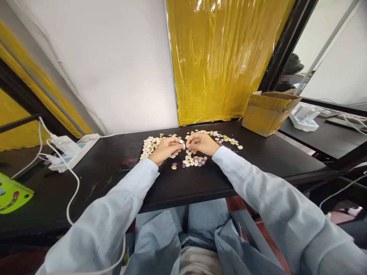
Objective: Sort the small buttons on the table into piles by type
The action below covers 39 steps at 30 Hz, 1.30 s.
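Note:
My left hand [166, 148] and my right hand [204, 143] meet above the middle of the black table [172, 191], fingertips almost touching. Each is closed in a pinch. Between the left thumb and forefinger is a small pale button [184, 146]. What the right fingertips hold, if anything, is too small to make out. Beneath and around both hands lie loose cream-coloured buttons; one pile [147, 147] spreads left of my left hand, another [195, 160] sits just below the hands. A purple button [184, 165] and a yellowish button [174, 167] lie at the near side.
More buttons [229, 139] trail off to the right. An open cardboard box [268, 112] stands at the back right. On the left, a white power strip [76, 152] has cables running over the table, beside a bright green object [14, 194]. Another person [289, 72] is at the far right.

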Tool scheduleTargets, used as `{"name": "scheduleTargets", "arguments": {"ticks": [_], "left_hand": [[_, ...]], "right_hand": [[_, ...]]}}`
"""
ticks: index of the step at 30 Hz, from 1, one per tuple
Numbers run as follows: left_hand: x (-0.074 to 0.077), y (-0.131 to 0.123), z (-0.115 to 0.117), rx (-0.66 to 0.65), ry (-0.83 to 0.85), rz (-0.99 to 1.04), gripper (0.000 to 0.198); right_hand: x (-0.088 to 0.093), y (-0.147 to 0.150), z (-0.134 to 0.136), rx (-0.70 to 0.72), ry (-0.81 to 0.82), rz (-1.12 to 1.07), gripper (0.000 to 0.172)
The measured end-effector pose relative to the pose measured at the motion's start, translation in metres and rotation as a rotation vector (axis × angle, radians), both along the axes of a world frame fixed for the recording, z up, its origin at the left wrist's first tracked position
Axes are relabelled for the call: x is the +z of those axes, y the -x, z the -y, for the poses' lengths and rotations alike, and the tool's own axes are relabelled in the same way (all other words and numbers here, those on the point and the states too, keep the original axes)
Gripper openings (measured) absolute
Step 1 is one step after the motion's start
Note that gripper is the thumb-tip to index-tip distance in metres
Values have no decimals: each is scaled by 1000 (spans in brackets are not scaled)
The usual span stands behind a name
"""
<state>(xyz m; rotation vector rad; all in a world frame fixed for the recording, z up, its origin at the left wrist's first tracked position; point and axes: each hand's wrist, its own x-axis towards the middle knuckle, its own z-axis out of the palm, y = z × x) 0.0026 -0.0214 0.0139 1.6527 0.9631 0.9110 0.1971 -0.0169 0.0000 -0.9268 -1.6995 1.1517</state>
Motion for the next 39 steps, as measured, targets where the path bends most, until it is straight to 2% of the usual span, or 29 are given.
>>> {"name": "scheduleTargets", "arguments": {"ticks": [5, 10, 17, 24, 39], "left_hand": [[2, -2, 2, 43, 40, 28, 27], [1, -3, 2, 36, 39, 34, 24], [-4, 0, -3, 44, -31, 4, 25], [-4, -1, -2, 53, -118, -54, 24], [-5, -2, 3, 11, -83, -58, 23]], "right_hand": [[1, 1, 0, -22, -52, -56, 22], [0, 2, 0, -25, -106, -7, 18], [-1, 3, 0, -91, -75, -17, 21], [-3, 2, -2, -68, -76, -17, 26], [-4, 3, 0, 45, -62, -26, 32]]}}
